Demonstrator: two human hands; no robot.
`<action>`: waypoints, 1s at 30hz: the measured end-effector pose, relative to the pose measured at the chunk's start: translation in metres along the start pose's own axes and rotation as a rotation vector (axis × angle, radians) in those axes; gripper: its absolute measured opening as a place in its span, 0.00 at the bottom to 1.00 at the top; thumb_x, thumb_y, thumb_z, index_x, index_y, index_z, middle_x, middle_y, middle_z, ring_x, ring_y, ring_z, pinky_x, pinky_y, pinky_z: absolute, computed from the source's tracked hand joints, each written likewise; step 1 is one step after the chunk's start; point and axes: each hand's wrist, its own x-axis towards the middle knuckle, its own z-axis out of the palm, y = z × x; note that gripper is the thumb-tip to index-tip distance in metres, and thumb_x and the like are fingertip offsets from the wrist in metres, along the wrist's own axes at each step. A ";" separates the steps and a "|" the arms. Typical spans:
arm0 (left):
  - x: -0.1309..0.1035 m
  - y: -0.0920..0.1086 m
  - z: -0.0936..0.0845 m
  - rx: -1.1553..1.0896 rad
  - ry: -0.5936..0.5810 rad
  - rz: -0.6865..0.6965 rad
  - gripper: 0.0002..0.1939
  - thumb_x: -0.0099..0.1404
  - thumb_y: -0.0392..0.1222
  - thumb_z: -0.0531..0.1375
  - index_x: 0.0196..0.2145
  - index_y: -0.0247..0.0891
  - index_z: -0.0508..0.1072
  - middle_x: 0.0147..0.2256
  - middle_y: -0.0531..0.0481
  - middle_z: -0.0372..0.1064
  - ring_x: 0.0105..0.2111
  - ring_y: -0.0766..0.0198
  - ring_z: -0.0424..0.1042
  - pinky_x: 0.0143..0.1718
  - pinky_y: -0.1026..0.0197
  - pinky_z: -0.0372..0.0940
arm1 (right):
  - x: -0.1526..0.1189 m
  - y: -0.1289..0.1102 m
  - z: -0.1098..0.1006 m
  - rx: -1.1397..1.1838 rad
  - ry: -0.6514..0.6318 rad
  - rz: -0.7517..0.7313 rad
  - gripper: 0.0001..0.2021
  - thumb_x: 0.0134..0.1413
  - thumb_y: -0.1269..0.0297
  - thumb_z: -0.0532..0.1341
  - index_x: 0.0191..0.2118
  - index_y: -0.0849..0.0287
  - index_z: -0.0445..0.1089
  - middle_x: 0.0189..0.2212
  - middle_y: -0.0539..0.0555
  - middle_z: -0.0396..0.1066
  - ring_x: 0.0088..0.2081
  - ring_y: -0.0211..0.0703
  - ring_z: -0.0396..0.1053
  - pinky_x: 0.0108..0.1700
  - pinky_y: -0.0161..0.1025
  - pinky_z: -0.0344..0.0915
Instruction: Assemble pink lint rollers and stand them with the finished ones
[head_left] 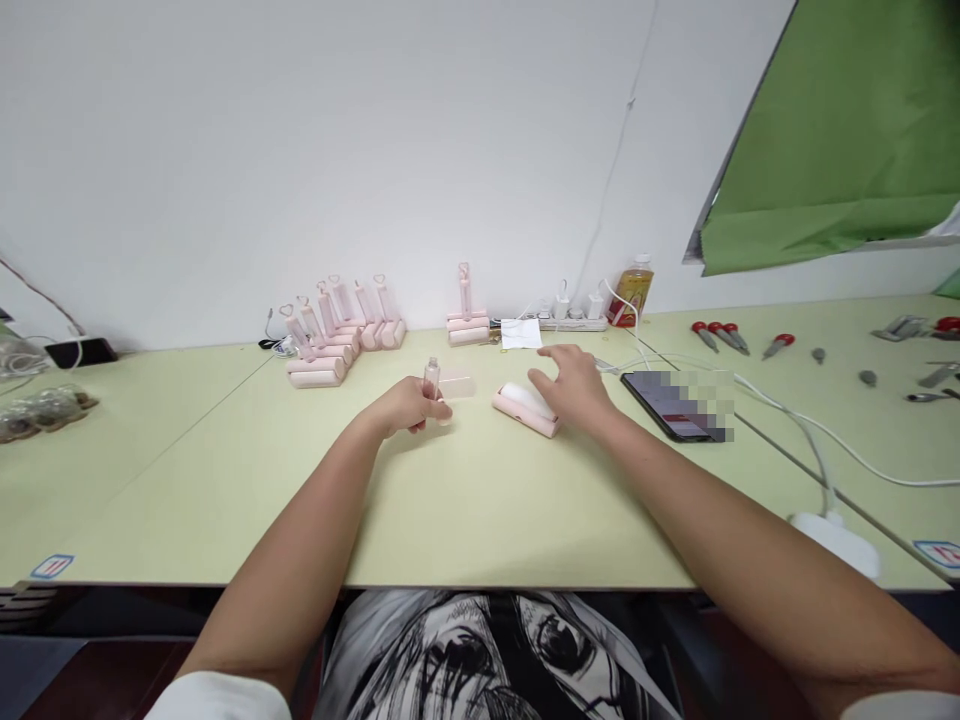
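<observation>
My left hand is closed around a small clear tube that stands upright with its narrow neck up. Something pale pink shows by its fingertips, too small to make out. Beside it on the table lies a flat, see-through pinkish piece. My right hand has its fingers spread, holding nothing, just right of a pink half-round case. In that case lies a white roll, partly covered by the hand; whether the hand touches it I cannot tell.
Several pink rollers with heart-topped clear handles stand at the back left, another roller at the back middle. A power strip, white paper, drink bottle, phone, white cables and red-ended tools lie rightward.
</observation>
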 end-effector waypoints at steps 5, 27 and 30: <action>-0.003 0.005 0.010 -0.006 -0.008 0.103 0.09 0.46 0.42 0.66 0.22 0.38 0.70 0.19 0.54 0.62 0.18 0.69 0.61 0.18 0.66 0.57 | 0.028 0.050 -0.016 -0.128 0.123 0.250 0.26 0.54 0.49 0.56 0.54 0.60 0.66 0.56 0.66 0.58 0.57 0.64 0.54 0.54 0.57 0.53; -0.003 0.013 0.048 -0.360 -0.176 0.185 0.12 0.54 0.47 0.64 0.23 0.36 0.70 0.19 0.54 0.61 0.17 0.71 0.60 0.18 0.66 0.55 | -0.046 -0.057 -0.005 0.459 -0.398 -0.349 0.19 0.57 0.57 0.57 0.53 0.53 0.65 0.33 0.51 0.74 0.26 0.39 0.65 0.31 0.36 0.60; -0.006 0.017 0.052 -0.386 -0.241 0.188 0.14 0.55 0.50 0.64 0.28 0.34 0.73 0.21 0.52 0.63 0.19 0.70 0.62 0.19 0.66 0.56 | -0.051 -0.062 -0.003 0.476 -0.405 -0.402 0.17 0.57 0.61 0.56 0.52 0.51 0.67 0.34 0.51 0.75 0.32 0.42 0.69 0.35 0.37 0.61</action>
